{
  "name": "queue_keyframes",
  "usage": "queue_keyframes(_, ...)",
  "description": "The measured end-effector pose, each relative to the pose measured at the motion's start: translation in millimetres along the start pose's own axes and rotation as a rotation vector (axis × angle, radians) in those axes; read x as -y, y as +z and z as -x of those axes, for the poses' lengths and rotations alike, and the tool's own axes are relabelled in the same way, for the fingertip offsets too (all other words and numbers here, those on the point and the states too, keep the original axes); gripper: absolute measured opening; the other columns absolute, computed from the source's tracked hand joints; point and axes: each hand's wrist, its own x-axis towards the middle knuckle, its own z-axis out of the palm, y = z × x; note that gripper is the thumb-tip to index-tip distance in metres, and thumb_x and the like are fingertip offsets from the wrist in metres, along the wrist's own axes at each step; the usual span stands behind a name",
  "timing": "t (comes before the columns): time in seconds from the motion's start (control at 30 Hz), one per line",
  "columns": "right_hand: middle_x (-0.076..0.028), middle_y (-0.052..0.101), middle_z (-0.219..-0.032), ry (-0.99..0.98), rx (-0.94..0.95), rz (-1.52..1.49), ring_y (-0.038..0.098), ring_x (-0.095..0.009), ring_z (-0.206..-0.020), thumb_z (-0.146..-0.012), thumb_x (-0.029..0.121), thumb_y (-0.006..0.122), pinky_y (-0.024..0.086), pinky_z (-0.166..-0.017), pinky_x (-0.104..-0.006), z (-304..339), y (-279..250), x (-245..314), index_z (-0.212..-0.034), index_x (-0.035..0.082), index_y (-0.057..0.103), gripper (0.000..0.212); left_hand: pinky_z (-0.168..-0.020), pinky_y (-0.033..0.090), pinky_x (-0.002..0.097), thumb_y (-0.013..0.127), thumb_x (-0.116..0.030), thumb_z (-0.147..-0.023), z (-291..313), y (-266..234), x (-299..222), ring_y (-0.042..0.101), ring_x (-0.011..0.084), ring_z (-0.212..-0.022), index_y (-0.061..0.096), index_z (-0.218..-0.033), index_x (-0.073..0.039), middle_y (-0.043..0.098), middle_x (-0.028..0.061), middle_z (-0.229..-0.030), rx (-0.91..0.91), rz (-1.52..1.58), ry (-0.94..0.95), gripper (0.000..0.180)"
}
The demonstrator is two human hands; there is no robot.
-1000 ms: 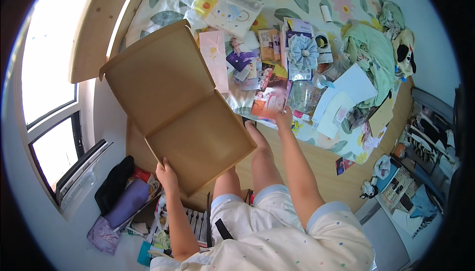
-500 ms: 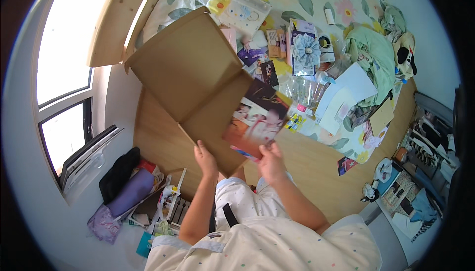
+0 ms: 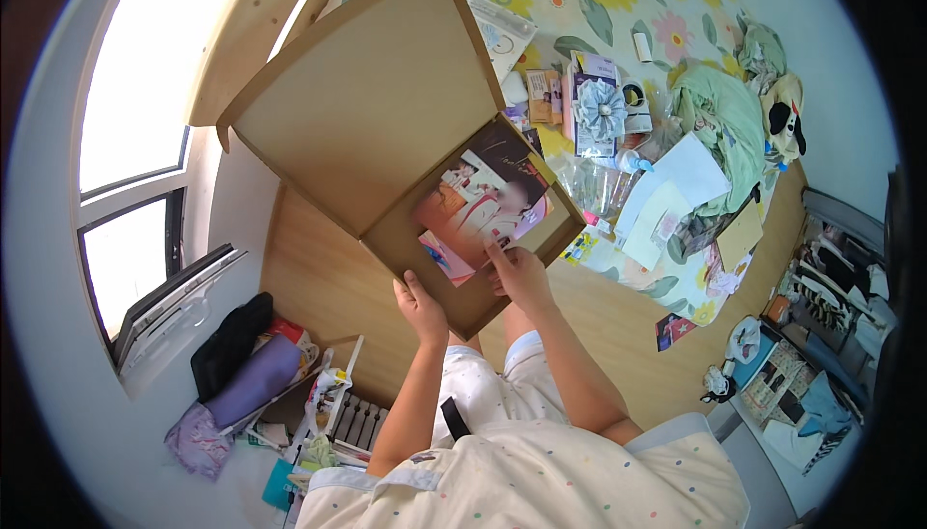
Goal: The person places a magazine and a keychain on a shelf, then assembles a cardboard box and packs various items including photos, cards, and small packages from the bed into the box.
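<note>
An open brown cardboard box (image 3: 372, 95) is held over my lap, its lid swung up toward the window side. My left hand (image 3: 422, 309) grips the near left edge of the box's tray, thumb on the inside. A glossy photo print (image 3: 481, 191) with dark and warm tones lies over the tray, tilted. My right hand (image 3: 519, 280) has its fingers at the print's near right edge, pinching it. Beneath the print, part of another colourful pink sheet (image 3: 444, 261) shows. What else lies under it is hidden.
Ahead is a bed with a floral sheet (image 3: 594, 8), strewn with a blue fabric flower (image 3: 600, 109), white papers (image 3: 690, 177), clear plastic packaging and a green cloth (image 3: 719, 124). A small card (image 3: 674, 330) lies on the floor at right. A purple roll (image 3: 256, 375) lies at left.
The print has moved from above the box down into its tray, with my right hand following. The box has shifted right and tilted, its lid rising higher in view.
</note>
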Motion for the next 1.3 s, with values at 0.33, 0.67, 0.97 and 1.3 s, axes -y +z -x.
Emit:
queue_keyframes(0.33, -0.002, 0.064, -0.079, -0.287, -0.267, -0.467, 0.062, -0.009, -0.070, -0.097, 0.027, 0.060, 0.055, -0.065, -0.0267, -27.7, 10.8, 5.2, -0.095, 0.006, 0.062, 0.021, -0.069, 0.047, 0.0257, 0.059, -0.038, -0.099, 0.6, 8.0, -11.6, 0.055, 0.0087, -0.079, 0.056, -0.106, -0.004, 0.061, 0.0014, -0.092, -0.004, 0.038, -0.032, 0.036)
queue_keyframes(0.67, 0.000, 0.061, -0.081, -0.362, -0.316, -0.654, 0.056, -0.007, -0.071, -0.094, 0.010, 0.060, 0.047, -0.060, -0.0243, 33.0, -10.9, 27.7, -0.090, 0.006, 0.059, 0.006, -0.070, 0.048, 0.0258, 0.053, -0.044, -0.100, -12.8, 7.5, -6.5, 0.058, 0.0100, -0.081, 0.057, -0.107, -0.004, 0.063, 0.0026, -0.093, 0.007, 0.210, -0.223, 0.041)
queue_keyframes(0.97, -0.002, 0.063, -0.092, -0.736, -0.638, -0.591, 0.055, -0.006, -0.079, -0.093, 0.006, 0.060, 0.044, -0.073, -0.0225, 85.5, -102.9, 60.3, -0.093, 0.001, 0.058, 0.005, -0.071, 0.052, 0.0297, 0.059, -0.049, -0.096, -64.6, -28.2, 10.3, 0.060, 0.0129, -0.081, 0.054, -0.099, -0.004, 0.063, 0.0043, -0.093, -0.197, 0.081, -0.130, 0.045)
queue_keyframes(1.3, -0.016, 0.066, -0.096, -0.513, -0.492, 0.468, 0.068, -0.030, -0.086, -0.088, -0.002, 0.057, 0.053, -0.073, -0.0407, -184.9, -120.5, -90.9, -0.125, 0.004, 0.040, 0.041, -0.080, 0.054, 0.0337, 0.060, -0.053, -0.093, -84.3, -121.0, 32.7, 0.063, 0.0194, -0.095, 0.052, -0.116, -0.001, 0.062, 0.0077, -0.107, -0.258, -0.056, -0.271, 0.057)
